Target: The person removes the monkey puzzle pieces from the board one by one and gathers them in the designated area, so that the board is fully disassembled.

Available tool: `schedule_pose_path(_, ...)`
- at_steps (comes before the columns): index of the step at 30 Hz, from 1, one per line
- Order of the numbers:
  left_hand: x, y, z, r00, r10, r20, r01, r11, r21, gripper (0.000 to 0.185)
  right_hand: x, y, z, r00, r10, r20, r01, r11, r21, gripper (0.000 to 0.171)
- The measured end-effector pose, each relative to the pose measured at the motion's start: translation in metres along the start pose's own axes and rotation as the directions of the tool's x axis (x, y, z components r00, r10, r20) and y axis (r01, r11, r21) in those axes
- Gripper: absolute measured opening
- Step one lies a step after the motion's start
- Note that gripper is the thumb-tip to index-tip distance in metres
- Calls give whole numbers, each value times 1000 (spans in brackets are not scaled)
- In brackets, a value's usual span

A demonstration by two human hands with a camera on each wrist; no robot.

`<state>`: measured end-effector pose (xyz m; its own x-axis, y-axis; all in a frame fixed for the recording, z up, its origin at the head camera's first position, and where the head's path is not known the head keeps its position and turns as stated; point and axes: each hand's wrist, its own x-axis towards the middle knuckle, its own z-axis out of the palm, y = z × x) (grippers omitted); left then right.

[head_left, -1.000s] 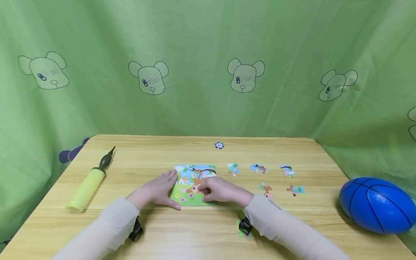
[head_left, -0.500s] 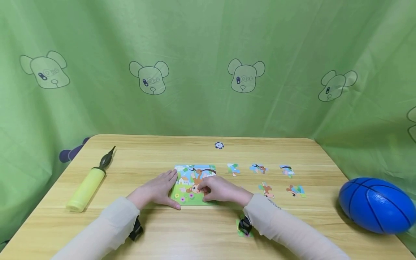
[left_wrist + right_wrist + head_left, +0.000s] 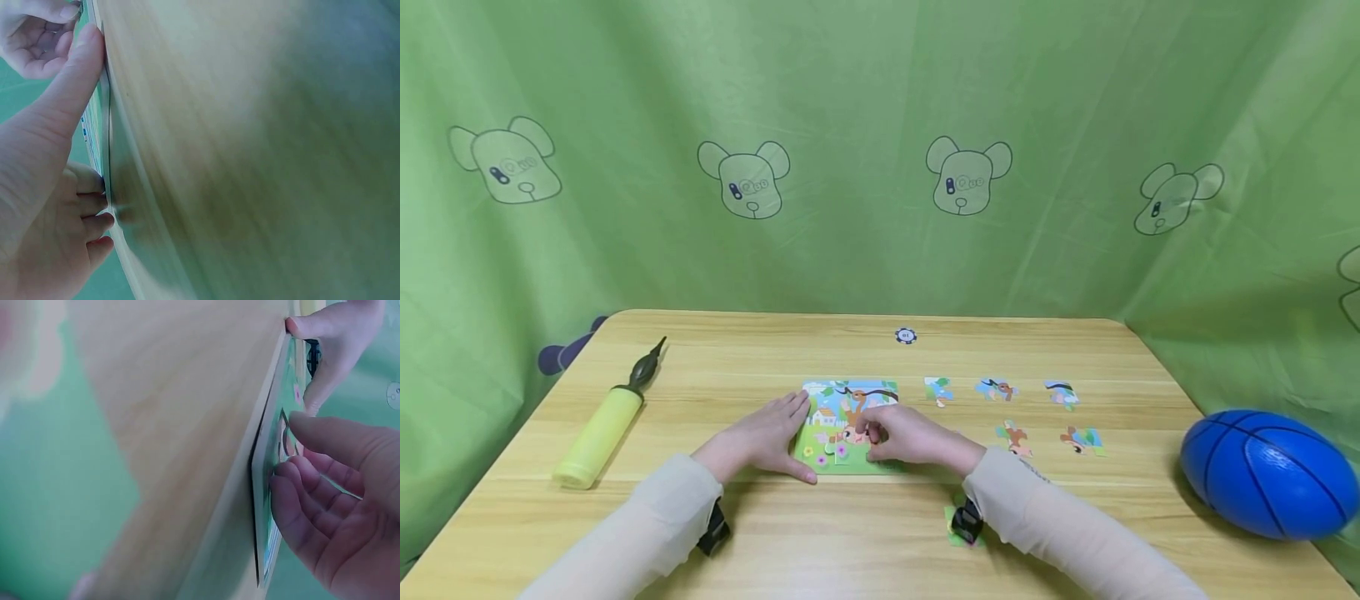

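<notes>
A jigsaw puzzle [image 3: 816,433] with a cartoon picture of an animal, a house and flowers lies at the middle of the table. My left hand [image 3: 767,437] rests at its left side, fingers extended along the edge and thumb spread towards the near corner. Over the puzzle's right part, my right hand [image 3: 908,435] pinches a puzzle piece [image 3: 284,436] between thumb and fingertips. In the right wrist view that piece tilts up from the puzzle's surface, and the fingers hide part of it. Piece outlines show in the picture near the flowers.
Several loose puzzle pieces [image 3: 997,389] lie to the right, one partly under the right wrist. A yellow hand pump [image 3: 601,437] lies at left, a blue ball [image 3: 1270,473] at right. A round chip [image 3: 906,336] sits near the back edge.
My right fingers have risen slightly, and a puzzle piece's edge now stands out from the picture beside the flowers. My left hand has stayed in place.
</notes>
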<state>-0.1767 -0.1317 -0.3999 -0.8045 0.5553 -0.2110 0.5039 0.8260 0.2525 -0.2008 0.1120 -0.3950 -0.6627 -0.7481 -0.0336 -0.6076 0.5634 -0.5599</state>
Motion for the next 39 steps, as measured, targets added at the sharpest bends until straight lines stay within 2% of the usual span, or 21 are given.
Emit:
schedule_pose_path(5, 1, 0, 1, 1000, 1, -2, -1, 1000, 0, 115, -1, 0, 0, 999, 34, -25, -30, 985, 167, 12)
schedule_pose_path(10, 1, 1, 2, 1000, 0, 0, 0, 1000, -3, 115, -1, -1, 0, 997, 62, -44, -48, 964, 261, 4)
schedule_pose_path(20, 2, 2, 2, 1000, 10, -2, -10, 1000, 2, 115, -6, 2, -4, 991, 117, -65, -88, 938, 335, 5)
schedule_pose_path(29, 1, 1, 2, 1000, 6, -9, -6, 1000, -4, 115, -9, 5, -8, 989, 144, -45, -110, 893, 436, 4)
schedule_pose_path(34, 1, 1, 2, 1000, 12, -7, -12, 1000, -1, 115, -4, 11, -1, 986, 161, -33, -129, 882, 453, 4)
schedule_pose_path(39, 1, 0, 3, 1000, 8, -8, -8, 1000, 10, 115, -1, 14, 4, 985, 168, -23, -140, 884, 446, 4)
